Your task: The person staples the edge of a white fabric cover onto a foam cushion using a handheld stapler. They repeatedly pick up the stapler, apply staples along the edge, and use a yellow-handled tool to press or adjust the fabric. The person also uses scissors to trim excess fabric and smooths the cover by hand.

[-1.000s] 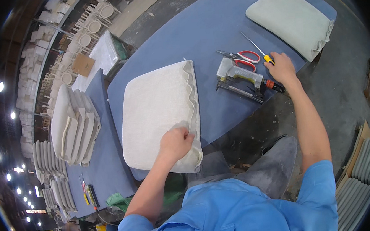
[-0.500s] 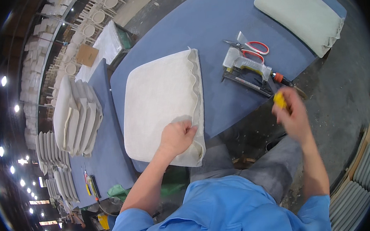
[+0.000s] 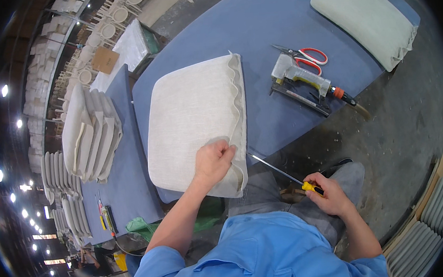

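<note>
A cream upholstered seat cushion point(image 3: 191, 115) lies on the blue worktable, its loose wavy fabric edge on the right side. My left hand point(image 3: 213, 161) rests on the cushion's lower right part, fingers closed in a pinch on that fabric edge. In my right hand point(image 3: 327, 193) is a screwdriver point(image 3: 281, 171) with a yellow and black handle and a long metal shaft. Its tip reaches the cushion's right edge, just beside my left hand; whether it touches the fabric I cannot tell.
Right of the cushion lie a staple gun point(image 3: 300, 77) with its hose and red-handled scissors point(image 3: 311, 58). Another cushion point(image 3: 365, 20) sits at the table's far right. Stacked cushions point(image 3: 93, 133) stand on the left, with pliers point(image 3: 103, 218) nearer me. More padded pieces point(image 3: 422, 237) fill the lower right.
My right hand has come down and left from beside the staple gun, carrying the screwdriver so its shaft now points at the cushion edge. My left hand keeps its place.
</note>
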The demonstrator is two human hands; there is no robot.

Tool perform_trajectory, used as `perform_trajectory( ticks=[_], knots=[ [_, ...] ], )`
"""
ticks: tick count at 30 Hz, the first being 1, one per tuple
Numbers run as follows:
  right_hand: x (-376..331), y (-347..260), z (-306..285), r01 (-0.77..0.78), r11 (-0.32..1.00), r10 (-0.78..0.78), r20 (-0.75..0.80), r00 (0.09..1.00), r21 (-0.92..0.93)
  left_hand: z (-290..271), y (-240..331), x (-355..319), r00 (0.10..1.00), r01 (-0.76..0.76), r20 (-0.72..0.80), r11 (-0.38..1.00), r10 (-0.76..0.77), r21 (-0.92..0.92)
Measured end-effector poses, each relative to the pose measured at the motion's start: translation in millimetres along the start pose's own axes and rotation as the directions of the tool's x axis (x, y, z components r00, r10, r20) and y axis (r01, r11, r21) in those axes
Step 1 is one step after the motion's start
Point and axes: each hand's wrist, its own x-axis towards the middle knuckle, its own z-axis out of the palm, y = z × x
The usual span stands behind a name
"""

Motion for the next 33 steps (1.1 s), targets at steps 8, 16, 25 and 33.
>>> perform_trajectory(
  ticks=[8,16,25,33],
  knots=[
    [1.5,0.2,8.9,0.023,0.998,-0.014,-0.171,0.985,0.054,-7.3,12.6,0.1,0.999,0.017,0.027,0.995,-0.019,0.095],
    [64.8,-42.0,-71.1,0.107,0.971,-0.23,-0.698,0.679,-0.215,-26.5,17.3,-109.6,0.973,-0.228,-0.007,0.962,0.232,0.148],
    [204.6,-62.0,-212.1,-0.457,0.665,-0.112,-0.684,0.721,-0.591,7.8,-8.7,-100.3,0.938,-0.251,-0.091,0.835,0.335,0.489],
    [236.8,-94.5,-109.9,0.264,0.79,-0.592,-0.579,0.56,-0.553,-152.8,26.0,-37.5,0.715,-0.355,-0.508,0.876,0.479,0.326]
  ],
)
